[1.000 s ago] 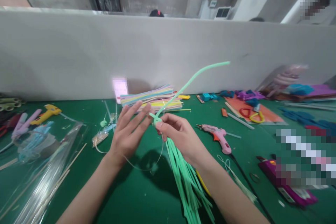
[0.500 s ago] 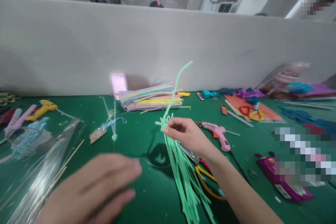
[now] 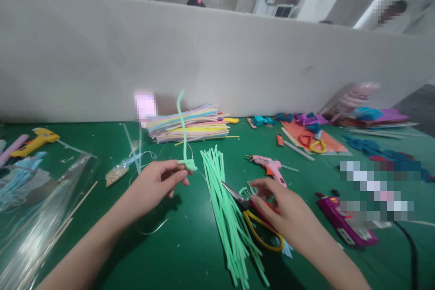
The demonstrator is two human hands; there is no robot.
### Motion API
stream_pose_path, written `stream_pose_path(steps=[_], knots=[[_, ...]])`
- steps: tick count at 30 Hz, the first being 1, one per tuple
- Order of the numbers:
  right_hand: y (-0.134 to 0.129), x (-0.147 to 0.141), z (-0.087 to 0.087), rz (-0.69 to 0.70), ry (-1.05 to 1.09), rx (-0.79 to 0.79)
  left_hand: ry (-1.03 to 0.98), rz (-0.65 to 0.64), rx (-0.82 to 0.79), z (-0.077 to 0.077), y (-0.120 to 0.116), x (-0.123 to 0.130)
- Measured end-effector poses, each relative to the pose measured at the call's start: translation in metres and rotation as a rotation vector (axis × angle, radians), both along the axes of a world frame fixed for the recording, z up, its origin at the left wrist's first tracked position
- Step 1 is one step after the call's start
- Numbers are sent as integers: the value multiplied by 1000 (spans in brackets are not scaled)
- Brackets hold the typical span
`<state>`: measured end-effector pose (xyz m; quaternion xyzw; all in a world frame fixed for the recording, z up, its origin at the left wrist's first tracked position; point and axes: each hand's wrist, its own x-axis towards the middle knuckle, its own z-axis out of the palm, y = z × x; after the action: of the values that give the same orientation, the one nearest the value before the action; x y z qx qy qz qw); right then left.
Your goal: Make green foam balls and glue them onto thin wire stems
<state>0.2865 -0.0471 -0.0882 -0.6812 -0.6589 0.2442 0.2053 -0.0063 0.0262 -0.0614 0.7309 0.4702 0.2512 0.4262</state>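
Between thumb and fingers my left hand (image 3: 158,184) pinches a small knotted green piece, from which a bent green pipe cleaner (image 3: 184,127) stands upward. My right hand (image 3: 279,204) is at the scissors (image 3: 249,214) with red and yellow handles, its fingers curled over the red handle; whether it grips them is unclear. The scissors' blades lie on a bundle of green pipe cleaners (image 3: 226,217), which is spread on the green table between my hands. A thin wire loops near my left hand.
Beyond lies a stack of multicoloured pipe cleaners (image 3: 190,124) by the grey partition (image 3: 217,63). A pink glue gun (image 3: 270,166) and purple pack (image 3: 346,222) are at right. A yellow glue gun (image 3: 39,142), bead bag (image 3: 116,174) and plastic sleeves (image 3: 44,217) are at left.
The green piece has passed from my right hand to my left and moved left. My right hand has moved down and right to the scissors. The view has shifted slightly.
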Motion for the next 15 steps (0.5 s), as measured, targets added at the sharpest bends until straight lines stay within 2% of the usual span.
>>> stream_pose_path(steps=[2, 3, 6, 8, 11, 15], knots=[[-22, 18, -20, -51, -242, -48, -28, 18, -8, -1, 0, 1], [-31, 22, -31, -33, -297, -90, -45, 29, -13, -1, 0, 3], [-41, 23, -52, 2, -300, -139, -103, 57, -30, -3, -1, 9], [-40, 22, -55, -9, -262, -173, -141, 62, -36, -4, -2, 11], [-38, 26, -47, -38, -67, -225, -180, 52, -48, -5, -3, 11], [-43, 35, -37, -56, 415, -268, -203, 41, -88, -5, -5, 9]])
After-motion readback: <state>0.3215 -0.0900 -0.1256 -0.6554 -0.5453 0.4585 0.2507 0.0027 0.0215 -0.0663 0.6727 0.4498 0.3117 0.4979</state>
